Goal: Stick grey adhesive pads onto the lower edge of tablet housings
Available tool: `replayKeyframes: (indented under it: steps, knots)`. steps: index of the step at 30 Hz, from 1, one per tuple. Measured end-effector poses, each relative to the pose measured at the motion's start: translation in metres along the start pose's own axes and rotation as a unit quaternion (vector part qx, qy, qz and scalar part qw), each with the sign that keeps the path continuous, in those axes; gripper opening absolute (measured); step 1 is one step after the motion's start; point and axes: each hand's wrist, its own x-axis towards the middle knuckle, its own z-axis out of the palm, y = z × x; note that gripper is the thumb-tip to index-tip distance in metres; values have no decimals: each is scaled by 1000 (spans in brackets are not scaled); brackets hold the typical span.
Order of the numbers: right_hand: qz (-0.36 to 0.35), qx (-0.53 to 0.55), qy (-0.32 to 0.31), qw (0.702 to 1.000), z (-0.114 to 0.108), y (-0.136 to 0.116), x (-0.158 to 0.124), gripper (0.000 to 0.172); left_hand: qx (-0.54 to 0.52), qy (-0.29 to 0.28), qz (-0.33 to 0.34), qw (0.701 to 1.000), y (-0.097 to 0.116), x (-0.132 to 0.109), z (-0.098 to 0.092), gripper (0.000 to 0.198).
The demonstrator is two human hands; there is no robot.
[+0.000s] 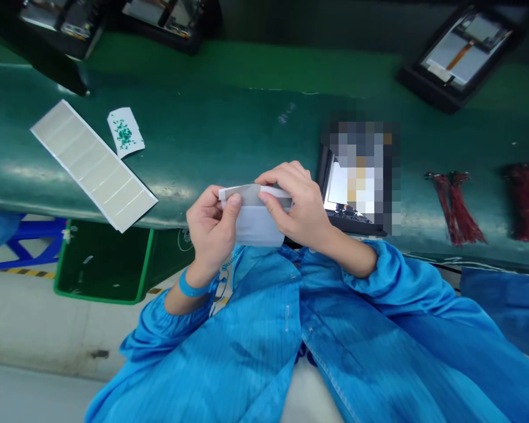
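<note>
Both my hands are raised in front of my chest and pinch one small white backing sheet [258, 226] with a grey adhesive strip [251, 194] along its top edge. My left hand [211, 226] grips the sheet's left end, thumb pressed on the grey strip. My right hand [295, 205] pinches the strip's right end from above, fingers curled. A blue wrist strap circles my left wrist. Both sleeves are blue. Just behind my right hand a black framed panel [335, 194] lies on the green belt [229, 135], partly blurred out.
A long white sheet of grey strips [92, 164] lies at the belt's left edge, beside a small white paper with green dots [126, 132]. Red wire bundles [456, 205] lie right. More black panels [462, 53] sit at the far edge. A green bin [101, 261] stands below.
</note>
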Motion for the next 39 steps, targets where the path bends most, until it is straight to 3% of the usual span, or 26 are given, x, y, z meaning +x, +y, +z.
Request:
replayKeyframes:
  steps: [9,14,17,22,24,26,28,29,32,33,35,39]
  knots:
    - [17,-87,-11,996,5,5,-4,36,55,7,-6,998,8,2,13,46]
    - [-4,-112,0,994,-2,3,-5,39,-21,-25,9,999,1,22,9,49]
    - [-1,-71,11,997,-12,-2,-5,36,-12,-40,-41,998,-12,53,-1,57]
    - [49,40,48,997,-39,-7,-5,26,110,-89,-144,979,-45,135,-28,44]
    - [73,61,40,995,-52,-4,-6,22,210,-95,-122,965,-54,161,-39,60]
    - [98,61,32,993,-65,4,-11,22,351,-72,-2,934,-55,171,-43,80]
    - [128,48,41,990,-81,13,-20,23,419,-47,147,895,-48,159,-35,90]
    - [147,40,53,987,-90,19,-26,23,404,-40,202,891,-41,145,-27,90]
    - [228,30,84,970,-115,33,-47,20,314,-125,286,897,-18,81,11,66]
    - [255,32,80,963,-122,38,-53,18,302,-185,289,889,-13,58,26,54]
    - [298,37,39,953,-130,44,-63,16,266,-243,296,885,-7,19,52,37]
    - [316,8,-51,947,-127,54,-74,14,244,-277,278,887,-17,-15,83,34]
